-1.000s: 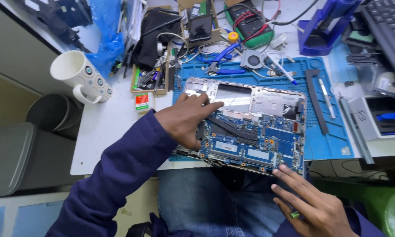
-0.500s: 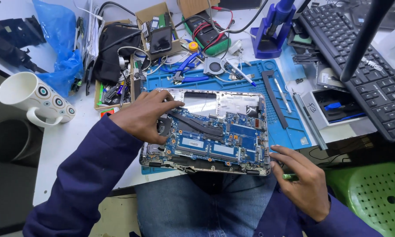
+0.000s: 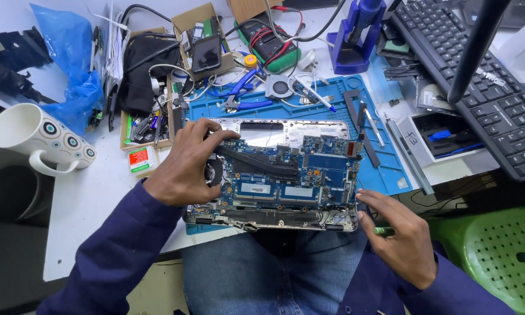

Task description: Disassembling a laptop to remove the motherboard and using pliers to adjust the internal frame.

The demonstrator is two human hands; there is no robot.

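An opened laptop base (image 3: 285,175) lies on a blue repair mat (image 3: 390,169), its blue motherboard, black heat pipe and fan exposed. My left hand (image 3: 186,166) rests on the base's left side, fingers curled over the fan area and top left corner. My right hand (image 3: 399,233) sits at the base's lower right corner, fingers touching its edge, with a small green-handled tool (image 3: 385,231) tucked under the fingers.
A white patterned mug (image 3: 38,137) lies on its side at the left. Behind the mat are a multimeter (image 3: 271,46), blue pliers (image 3: 245,93), a loose fan (image 3: 280,87), a cardboard box with a phone (image 3: 207,52) and a blue bag (image 3: 70,64). A black keyboard (image 3: 478,81) is right, a green stool (image 3: 495,256) below.
The view has shifted, so the laptop sits more central. My left hand stays on the laptop's left side; my right hand has come up against its lower right corner.
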